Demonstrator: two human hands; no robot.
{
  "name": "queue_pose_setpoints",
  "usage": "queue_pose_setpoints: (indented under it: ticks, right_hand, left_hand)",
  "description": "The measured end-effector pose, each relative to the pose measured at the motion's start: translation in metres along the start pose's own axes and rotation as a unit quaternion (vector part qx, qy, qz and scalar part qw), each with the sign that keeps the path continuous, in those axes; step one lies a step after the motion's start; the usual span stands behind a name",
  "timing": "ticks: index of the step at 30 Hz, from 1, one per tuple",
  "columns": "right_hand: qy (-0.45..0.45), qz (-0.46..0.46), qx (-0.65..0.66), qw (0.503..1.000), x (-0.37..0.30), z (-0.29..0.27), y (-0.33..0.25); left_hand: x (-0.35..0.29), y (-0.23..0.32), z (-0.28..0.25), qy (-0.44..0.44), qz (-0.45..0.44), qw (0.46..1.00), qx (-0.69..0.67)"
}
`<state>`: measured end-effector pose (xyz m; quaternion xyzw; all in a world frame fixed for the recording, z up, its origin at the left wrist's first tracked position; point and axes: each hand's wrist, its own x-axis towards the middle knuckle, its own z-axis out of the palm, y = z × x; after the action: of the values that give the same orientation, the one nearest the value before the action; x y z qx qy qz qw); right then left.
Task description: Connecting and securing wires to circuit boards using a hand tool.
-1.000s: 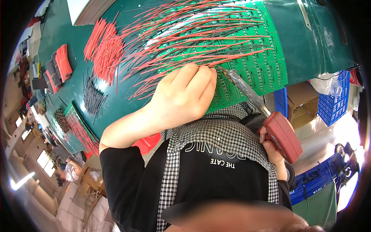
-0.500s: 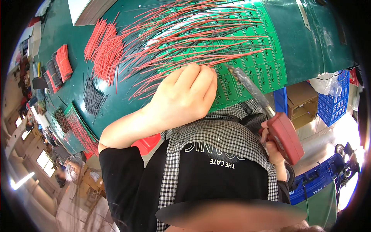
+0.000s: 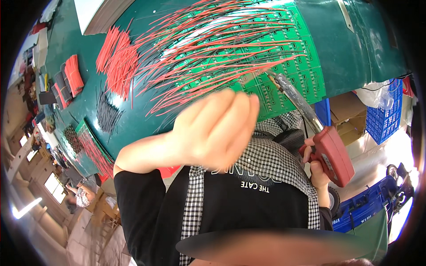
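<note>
My left hand (image 3: 217, 128) is raised in front of me, blurred, its fingers curled close together; I cannot make out anything in it. My right hand (image 3: 317, 170) grips a red soldering gun (image 3: 333, 155) by its handle. The gun's metal barrel reaches up to the near edge of a green circuit board panel (image 3: 306, 48). Many red and black wires (image 3: 213, 40) fan out leftward from the panel's rows. The left hand now hangs above the panel's near edge, apart from it.
The panel lies on a dark green table (image 3: 355, 48). Loose red wires (image 3: 117, 57) and black wires (image 3: 106, 113) are piled to the left. Blue crates (image 3: 381, 119) and a cardboard box (image 3: 346, 111) stand to the right. More wire bundles (image 3: 71, 80) lie far left.
My left hand has lifted off the panel's near edge toward me and to the right, now blurred. The soldering gun's tip has shifted slightly along the panel's edge.
</note>
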<state>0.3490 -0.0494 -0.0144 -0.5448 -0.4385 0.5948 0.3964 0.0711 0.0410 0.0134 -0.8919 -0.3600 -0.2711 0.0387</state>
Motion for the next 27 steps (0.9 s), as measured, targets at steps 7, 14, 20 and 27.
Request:
queue_pose_setpoints:
  ticks: [7,14,20,27]
  right_hand:
    - [-0.014,-0.039,-0.186,0.982,0.002,-0.011,0.002]
    - [0.013,0.001,-0.221,0.975,-0.017,-0.016,0.015]
    - [0.002,-0.002,-0.224,0.975,-0.015,-0.017,0.020]
    - [-0.042,-0.042,-0.233,0.971,-0.012,-0.025,0.020]
  left_hand:
    - [0.018,-0.007,0.005,-0.071,-0.007,0.994,-0.077]
    - [0.008,-0.017,0.017,-0.149,-0.021,0.987,-0.049]
    - [0.008,-0.016,0.018,-0.153,-0.019,0.987,-0.044]
    - [0.007,-0.014,0.019,-0.153,-0.028,0.987,-0.041]
